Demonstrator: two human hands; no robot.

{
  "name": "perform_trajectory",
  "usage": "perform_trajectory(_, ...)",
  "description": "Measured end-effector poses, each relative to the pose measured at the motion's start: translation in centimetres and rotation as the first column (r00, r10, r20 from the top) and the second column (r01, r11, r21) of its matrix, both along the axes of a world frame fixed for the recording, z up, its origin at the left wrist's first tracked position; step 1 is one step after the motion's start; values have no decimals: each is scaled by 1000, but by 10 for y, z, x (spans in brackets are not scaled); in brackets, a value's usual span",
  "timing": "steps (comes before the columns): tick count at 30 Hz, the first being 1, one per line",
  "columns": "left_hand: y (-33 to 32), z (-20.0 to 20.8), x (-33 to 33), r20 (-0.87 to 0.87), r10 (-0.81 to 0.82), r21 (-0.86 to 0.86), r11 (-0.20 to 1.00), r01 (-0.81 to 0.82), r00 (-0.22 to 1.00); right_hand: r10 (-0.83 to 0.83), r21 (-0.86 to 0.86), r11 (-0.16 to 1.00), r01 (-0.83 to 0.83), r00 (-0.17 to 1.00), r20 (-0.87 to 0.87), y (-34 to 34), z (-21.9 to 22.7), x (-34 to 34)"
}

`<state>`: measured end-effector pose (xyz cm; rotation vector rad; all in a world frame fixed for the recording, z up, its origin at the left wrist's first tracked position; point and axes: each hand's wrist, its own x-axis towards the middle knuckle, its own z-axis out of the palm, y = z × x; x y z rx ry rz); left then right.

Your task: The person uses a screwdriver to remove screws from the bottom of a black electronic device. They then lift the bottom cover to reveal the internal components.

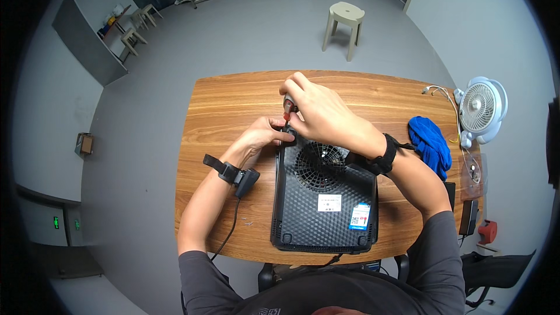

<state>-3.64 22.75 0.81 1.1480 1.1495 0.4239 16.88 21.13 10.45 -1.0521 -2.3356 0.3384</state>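
Observation:
A black induction cooker (pixel 297 198) lies upside down on the table, its round fan grille (pixel 319 166) facing up. My right hand (pixel 318 108) is closed round a red and grey screwdriver (pixel 288 105), held upright with its tip down at the cooker's far left corner. At that same corner is my left hand (pixel 262 135). Its thumb and fingers close round the corner beside the screwdriver's tip. What lies under the tip is hidden by the fingers. Two labels are stuck on the near half of the cooker's underside.
The wooden table (pixel 233 99) carries a blue cloth (pixel 430 144) and a white fan (pixel 479 106) on the right. A cable (pixel 232 227) hangs from the black device on my left wrist. Small bits (pixel 247 221) lie left of the cooker. A stool (pixel 345 17) stands beyond the table.

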Motion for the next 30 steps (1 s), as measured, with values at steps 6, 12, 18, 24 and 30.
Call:
perform_trajectory(6,1,-6,-1,3,6,38,999,-6,1000,-67,-147,987,70,997,22,0,0,-3)
perform_trajectory(12,3,-5,-3,-16,-27,12,1000,28,999,-8,-29,1000,8,1000,5,-2,0,-2)
perform_trajectory(18,-3,-1,1,-29,31,31,999,-30,999,93,-20,995,-94,994,-57,3,-7,1)
perform_trajectory(24,-5,4,2,-14,22,4,1000,-22,1000,-29,-47,999,26,998,-59,-6,0,-1)
perform_trajectory(30,-4,-5,0,40,52,15,999,-52,998,-24,-218,975,33,999,45,-2,7,4)
